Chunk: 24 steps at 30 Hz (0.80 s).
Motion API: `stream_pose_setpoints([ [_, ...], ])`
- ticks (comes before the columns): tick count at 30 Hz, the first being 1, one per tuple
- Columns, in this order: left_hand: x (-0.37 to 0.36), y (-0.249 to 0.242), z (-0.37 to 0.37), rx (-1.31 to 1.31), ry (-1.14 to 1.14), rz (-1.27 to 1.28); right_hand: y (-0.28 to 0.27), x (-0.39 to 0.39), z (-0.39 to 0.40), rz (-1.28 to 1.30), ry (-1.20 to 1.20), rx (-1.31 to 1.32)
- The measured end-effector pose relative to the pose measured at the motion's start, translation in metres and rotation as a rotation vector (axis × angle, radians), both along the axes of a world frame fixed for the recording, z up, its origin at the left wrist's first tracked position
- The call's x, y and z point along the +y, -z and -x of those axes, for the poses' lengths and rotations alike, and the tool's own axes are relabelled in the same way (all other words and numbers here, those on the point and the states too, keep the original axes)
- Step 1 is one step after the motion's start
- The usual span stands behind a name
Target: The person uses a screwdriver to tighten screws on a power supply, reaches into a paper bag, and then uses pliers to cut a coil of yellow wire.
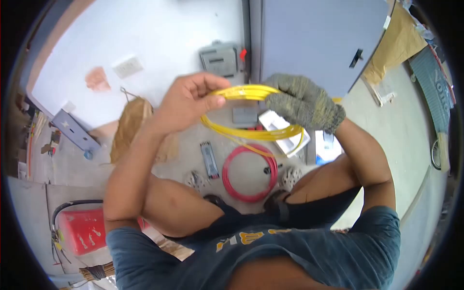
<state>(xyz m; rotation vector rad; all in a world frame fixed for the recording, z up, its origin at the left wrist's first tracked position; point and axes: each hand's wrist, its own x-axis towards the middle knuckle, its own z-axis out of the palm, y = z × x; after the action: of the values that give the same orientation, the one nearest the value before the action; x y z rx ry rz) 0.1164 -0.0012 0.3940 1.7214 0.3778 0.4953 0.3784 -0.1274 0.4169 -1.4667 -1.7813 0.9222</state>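
A coil of yellow wire (247, 93) is held up in front of me between both hands. My bare left hand (195, 99) pinches its left side between thumb and fingers. On the right side, my right hand (302, 102), in a grey-green knitted glove, is closed round the same coil. The lower loops hang below the hands, with a loose strand at the lower right. Beneath, a coil of pink-red wire (228, 170) lies on the floor between my feet.
On the floor are a slim metal-cased unit (209, 159), a white open box (289, 146) and a brown bag (126, 128). A grey cabinet door (314, 43) stands ahead, beside a grey wall box (220, 60). A red case (82, 232) sits at lower left.
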Motion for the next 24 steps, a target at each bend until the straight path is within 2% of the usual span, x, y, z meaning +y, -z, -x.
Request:
stream_pose_setpoints([
  [1,0.000,-0.009,0.002,0.131,-0.005,-0.030,0.010,-0.002,-0.001,-0.152,-0.031,-0.068],
  [2,0.004,0.000,-0.001,0.109,-0.013,-0.041,0.016,-0.004,-0.004,-0.063,-0.036,-0.045],
  [4,0.004,0.005,-0.007,0.245,0.064,-0.045,0.023,-0.009,-0.008,0.078,-0.057,0.074],
  [6,-0.001,0.021,-0.009,0.275,0.119,0.024,0.033,-0.005,-0.002,0.038,-0.071,-0.001],
  [7,-0.001,0.028,-0.013,0.266,0.073,-0.037,0.033,-0.002,0.001,0.052,-0.071,0.009],
  [8,-0.003,0.035,-0.015,0.254,0.035,-0.094,0.033,-0.006,0.006,0.179,-0.022,0.051],
  [9,-0.004,0.043,-0.014,0.232,0.076,-0.032,0.033,-0.009,0.010,0.312,0.032,0.090],
  [10,-0.006,0.053,-0.015,0.228,0.093,-0.003,0.031,-0.007,0.011,0.342,0.047,0.089],
  [12,-0.005,0.069,-0.021,0.250,-0.088,-0.082,0.025,-0.006,0.011,0.418,-0.019,0.029],
  [13,0.005,0.083,-0.016,0.330,-0.216,-0.130,0.044,-0.005,0.004,0.382,-0.053,0.172],
  [14,-0.004,0.087,-0.031,0.306,-0.172,-0.129,0.085,-0.004,-0.010,0.296,-0.118,0.520],
  [16,-0.034,0.076,-0.044,0.146,-0.788,0.054,0.069,-0.003,0.003,0.013,-0.053,0.219],
  [17,-0.039,0.065,-0.043,0.141,-0.775,0.033,0.057,-0.009,0.005,-0.008,-0.041,0.221],
  [19,-0.045,0.041,-0.033,0.202,-0.711,0.902,0.038,-0.020,0.010,0.107,-0.015,0.415],
  [20,-0.047,0.033,-0.029,0.204,-0.706,0.887,0.035,-0.028,0.002,0.092,-0.010,0.420],
  [22,-0.046,0.028,-0.026,-0.096,-0.135,1.153,0.024,-0.055,-0.016,0.085,0.060,0.373],
  [24,-0.057,0.024,-0.033,0.066,-0.406,1.020,0.004,-0.107,-0.044,0.081,0.204,0.285],
])
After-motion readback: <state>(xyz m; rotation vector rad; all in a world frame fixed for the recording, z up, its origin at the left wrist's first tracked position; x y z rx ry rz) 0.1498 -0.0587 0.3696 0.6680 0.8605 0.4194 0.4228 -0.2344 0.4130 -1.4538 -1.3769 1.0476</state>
